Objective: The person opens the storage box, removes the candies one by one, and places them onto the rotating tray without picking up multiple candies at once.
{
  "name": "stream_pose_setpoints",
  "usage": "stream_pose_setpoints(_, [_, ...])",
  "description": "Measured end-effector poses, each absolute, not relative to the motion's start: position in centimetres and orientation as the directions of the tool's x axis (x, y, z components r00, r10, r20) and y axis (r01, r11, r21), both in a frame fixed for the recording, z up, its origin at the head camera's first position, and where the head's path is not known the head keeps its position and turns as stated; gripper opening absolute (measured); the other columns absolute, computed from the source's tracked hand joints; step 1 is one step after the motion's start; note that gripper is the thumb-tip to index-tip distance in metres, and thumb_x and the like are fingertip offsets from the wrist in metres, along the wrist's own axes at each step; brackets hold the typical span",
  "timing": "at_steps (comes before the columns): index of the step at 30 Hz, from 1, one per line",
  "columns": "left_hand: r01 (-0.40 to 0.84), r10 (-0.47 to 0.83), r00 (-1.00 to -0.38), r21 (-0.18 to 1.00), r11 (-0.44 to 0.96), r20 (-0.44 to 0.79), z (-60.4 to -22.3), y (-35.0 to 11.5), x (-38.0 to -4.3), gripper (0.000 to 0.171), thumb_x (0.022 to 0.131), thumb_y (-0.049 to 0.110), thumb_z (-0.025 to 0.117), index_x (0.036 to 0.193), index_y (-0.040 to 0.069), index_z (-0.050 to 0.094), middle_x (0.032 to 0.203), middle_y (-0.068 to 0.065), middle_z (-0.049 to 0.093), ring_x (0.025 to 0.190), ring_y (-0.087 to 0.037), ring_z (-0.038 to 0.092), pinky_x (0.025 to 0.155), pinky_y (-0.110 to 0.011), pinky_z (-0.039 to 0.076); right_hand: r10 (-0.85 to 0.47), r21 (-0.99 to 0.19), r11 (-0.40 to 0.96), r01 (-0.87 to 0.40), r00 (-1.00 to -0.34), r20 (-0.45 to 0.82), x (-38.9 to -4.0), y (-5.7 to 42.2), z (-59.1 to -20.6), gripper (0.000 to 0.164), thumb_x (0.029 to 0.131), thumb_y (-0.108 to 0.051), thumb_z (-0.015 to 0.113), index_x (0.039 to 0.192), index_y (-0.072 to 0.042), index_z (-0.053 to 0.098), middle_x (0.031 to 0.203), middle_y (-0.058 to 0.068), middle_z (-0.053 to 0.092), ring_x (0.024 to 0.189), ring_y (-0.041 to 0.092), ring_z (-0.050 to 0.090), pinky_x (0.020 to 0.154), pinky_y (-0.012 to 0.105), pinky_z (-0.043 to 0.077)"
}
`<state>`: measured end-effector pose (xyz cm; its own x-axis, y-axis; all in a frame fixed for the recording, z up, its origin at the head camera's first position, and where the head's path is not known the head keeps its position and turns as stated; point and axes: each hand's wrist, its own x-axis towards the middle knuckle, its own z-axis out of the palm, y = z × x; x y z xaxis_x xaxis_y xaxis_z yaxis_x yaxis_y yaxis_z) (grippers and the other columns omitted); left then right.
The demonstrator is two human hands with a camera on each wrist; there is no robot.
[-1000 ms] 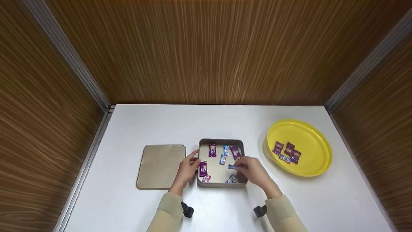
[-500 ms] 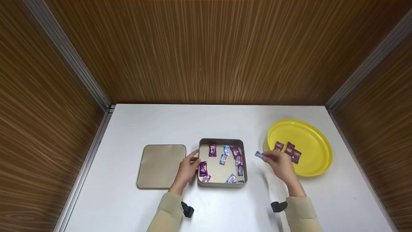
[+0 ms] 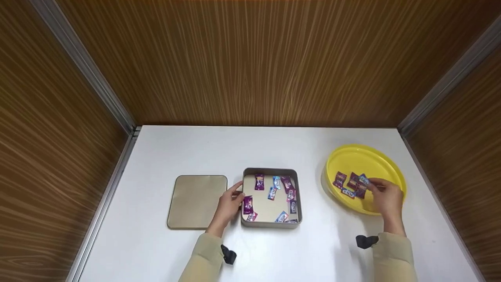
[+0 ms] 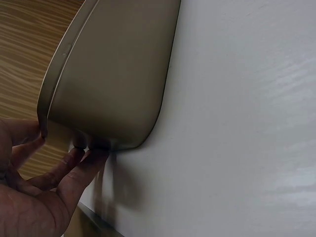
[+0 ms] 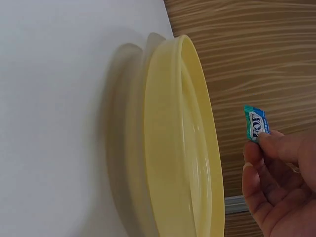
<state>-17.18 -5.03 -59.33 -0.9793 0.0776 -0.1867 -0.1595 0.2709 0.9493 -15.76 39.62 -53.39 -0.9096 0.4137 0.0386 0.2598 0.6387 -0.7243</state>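
Observation:
My right hand (image 3: pixel 388 197) pinches a small blue-and-white wrapped candy (image 3: pixel 363 179) between thumb and fingers above the round yellow tray (image 3: pixel 385 160). The right wrist view shows the same candy (image 5: pixel 256 123) with a green end, held clear of the tray's rim. In the tray lie several purple wrapped candies (image 3: pixel 339 179) and a blue one (image 3: pixel 348 192). My left hand (image 3: pixel 228 204) holds the left wall of the open square tin (image 3: pixel 270 225), thumb at the rim and fingers against the outside. Several purple, blue and pink candies (image 3: pixel 259 182) lie scattered in the tin.
A flat square lid (image 3: pixel 197 201) lies on the white table (image 3: pixel 235 145), left of the tin and beside my left forearm. Wood-grain panels (image 3: pixel 250 62) stand at the back and both sides. White tabletop separates the tin from the tray.
My right hand has lifted the blue candy out of the tin and carried it right, over the yellow tray. My left hand stays at the tin's left wall.

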Motion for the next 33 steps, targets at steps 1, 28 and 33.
stream_pose_setpoints(1, [-0.157, 0.081, -0.980, 0.950, 0.269, -0.184, -59.3, -5.1, -17.2, 0.047, 0.100, 0.009, 0.055, 0.146, 0.009, 0.047, 0.115, -0.017, 0.061, 0.109, -0.033, 0.061, 0.087, -0.039, 0.053, 0.442, -0.724, 0.627, 0.289, -0.897, 0.025, -15.7, 39.9, -53.4, 0.026, 0.097, -0.012, 0.062, 0.117, 0.003, 0.069, 0.110, 0.022, 0.067, 0.094, 0.025, 0.063, 0.064, 0.013, 0.045])
stream_pose_setpoints(28, [-0.161, 0.085, -0.978, 0.950, 0.266, -0.189, -59.4, -5.0, -17.3, 0.047, 0.100, 0.008, 0.054, 0.146, 0.009, 0.047, 0.113, -0.016, 0.061, 0.106, -0.030, 0.062, 0.085, -0.037, 0.054, 0.446, -0.663, 0.628, 0.407, -0.887, -0.122, -17.5, 41.8, -55.6, 0.035, 0.099, -0.009, 0.052, 0.129, 0.010, 0.057, 0.122, 0.030, 0.059, 0.105, 0.038, 0.055, 0.086, 0.045, 0.048])
stream_pose_setpoints(33, [-0.152, 0.089, -0.980, 0.954, 0.257, -0.180, -59.3, -5.0, -17.3, 0.046, 0.100, 0.008, 0.054, 0.146, 0.009, 0.048, 0.113, -0.017, 0.062, 0.106, -0.030, 0.063, 0.084, -0.038, 0.054, 0.427, -0.663, 0.629, 0.406, -0.893, -0.141, -17.2, 41.0, -55.7, 0.039, 0.100, -0.009, 0.049, 0.134, 0.010, 0.053, 0.133, 0.034, 0.050, 0.120, 0.046, 0.048, 0.098, 0.054, 0.042])
